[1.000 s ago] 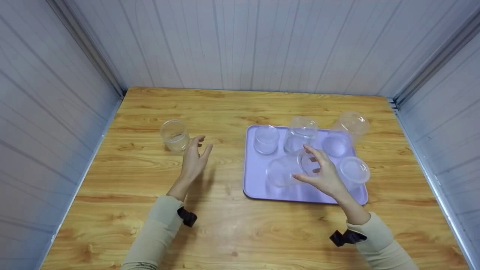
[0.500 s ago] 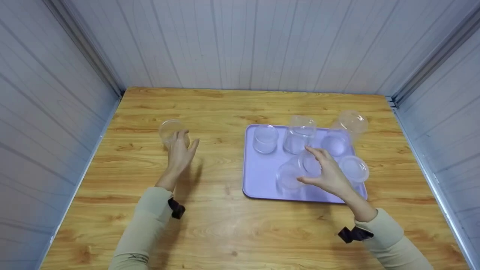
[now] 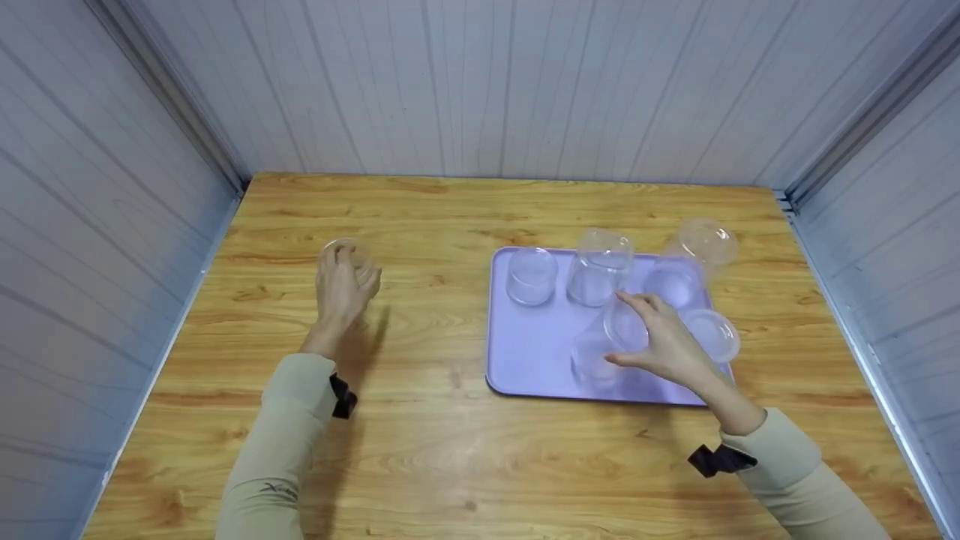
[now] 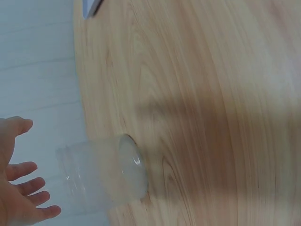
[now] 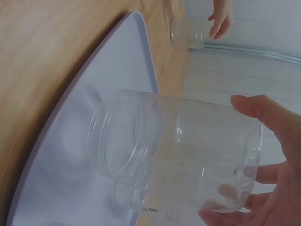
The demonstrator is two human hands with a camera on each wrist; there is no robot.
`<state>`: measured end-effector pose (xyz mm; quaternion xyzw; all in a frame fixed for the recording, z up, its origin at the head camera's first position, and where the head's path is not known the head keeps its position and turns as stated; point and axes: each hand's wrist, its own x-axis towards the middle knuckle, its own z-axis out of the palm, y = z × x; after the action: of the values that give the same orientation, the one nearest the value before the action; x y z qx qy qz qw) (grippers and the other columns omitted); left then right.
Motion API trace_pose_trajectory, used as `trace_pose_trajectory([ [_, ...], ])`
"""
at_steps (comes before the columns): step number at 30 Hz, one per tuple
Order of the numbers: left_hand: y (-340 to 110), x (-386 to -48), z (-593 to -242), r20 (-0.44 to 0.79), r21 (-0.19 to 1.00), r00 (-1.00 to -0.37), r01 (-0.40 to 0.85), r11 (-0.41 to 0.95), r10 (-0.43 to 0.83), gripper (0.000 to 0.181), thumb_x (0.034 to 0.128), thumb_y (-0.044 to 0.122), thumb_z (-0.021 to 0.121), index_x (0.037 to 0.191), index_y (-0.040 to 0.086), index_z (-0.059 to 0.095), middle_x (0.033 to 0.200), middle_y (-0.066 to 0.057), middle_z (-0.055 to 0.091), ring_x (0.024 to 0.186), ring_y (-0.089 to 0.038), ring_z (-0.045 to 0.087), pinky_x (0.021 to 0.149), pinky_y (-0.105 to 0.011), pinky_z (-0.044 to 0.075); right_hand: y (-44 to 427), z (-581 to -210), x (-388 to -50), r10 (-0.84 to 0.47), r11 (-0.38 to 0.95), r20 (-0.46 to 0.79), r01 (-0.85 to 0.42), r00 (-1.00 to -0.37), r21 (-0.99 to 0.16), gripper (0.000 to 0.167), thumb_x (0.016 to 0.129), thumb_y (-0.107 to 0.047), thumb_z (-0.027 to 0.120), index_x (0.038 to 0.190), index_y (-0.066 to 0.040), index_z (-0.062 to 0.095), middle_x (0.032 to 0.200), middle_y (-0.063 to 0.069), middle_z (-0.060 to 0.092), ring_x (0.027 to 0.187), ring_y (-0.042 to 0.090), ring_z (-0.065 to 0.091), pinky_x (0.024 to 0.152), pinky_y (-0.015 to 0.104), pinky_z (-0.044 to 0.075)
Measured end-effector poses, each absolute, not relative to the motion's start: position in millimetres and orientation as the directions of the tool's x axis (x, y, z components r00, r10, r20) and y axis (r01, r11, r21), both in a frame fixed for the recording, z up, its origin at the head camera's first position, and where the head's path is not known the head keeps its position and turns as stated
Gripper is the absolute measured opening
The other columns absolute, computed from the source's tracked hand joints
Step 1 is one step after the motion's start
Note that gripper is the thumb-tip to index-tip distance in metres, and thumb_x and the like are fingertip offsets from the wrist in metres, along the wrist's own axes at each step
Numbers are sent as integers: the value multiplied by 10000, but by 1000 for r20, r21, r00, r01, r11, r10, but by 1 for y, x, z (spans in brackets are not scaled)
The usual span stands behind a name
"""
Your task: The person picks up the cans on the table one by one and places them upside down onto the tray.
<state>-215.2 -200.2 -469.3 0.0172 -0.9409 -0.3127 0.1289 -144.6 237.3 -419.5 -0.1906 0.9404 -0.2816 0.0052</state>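
My left hand (image 3: 343,289) is over a clear plastic jar (image 4: 103,174) that stands on the wooden table at the left. In the left wrist view its fingers spread just above the jar's top end, apart from it. My right hand (image 3: 667,349) holds another clear jar (image 5: 188,146) by its base end, thumb on one side and fingers on the other. That jar is upside down, its threaded mouth toward the lilac tray (image 3: 525,360). Whether the mouth touches the tray I cannot tell.
Several more clear jars are on the tray: one at its back left (image 3: 531,276), a taller jar (image 3: 600,266) beside it, others along its right side, including a jar (image 3: 712,335) near the right edge. White panel walls (image 3: 480,90) enclose the table.
My left hand has moved left and away from me, until it is over the jar at the left. My right hand has shifted slightly right with its jar.
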Motion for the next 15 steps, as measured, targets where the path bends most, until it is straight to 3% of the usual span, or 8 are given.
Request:
trace_pose_trajectory([
  [15,-213,-236,-474,114,542,-977,-89,836,-178,752,804,391,616,1331,-41,298,1369,-258,207,1266,-411,163,976,-573,203,238,-419,-155,-374,807,33,-343,-927,-482,888,593,-294,806,1308,15,381,1198,243,418,1094,387,399,900,519,344],
])
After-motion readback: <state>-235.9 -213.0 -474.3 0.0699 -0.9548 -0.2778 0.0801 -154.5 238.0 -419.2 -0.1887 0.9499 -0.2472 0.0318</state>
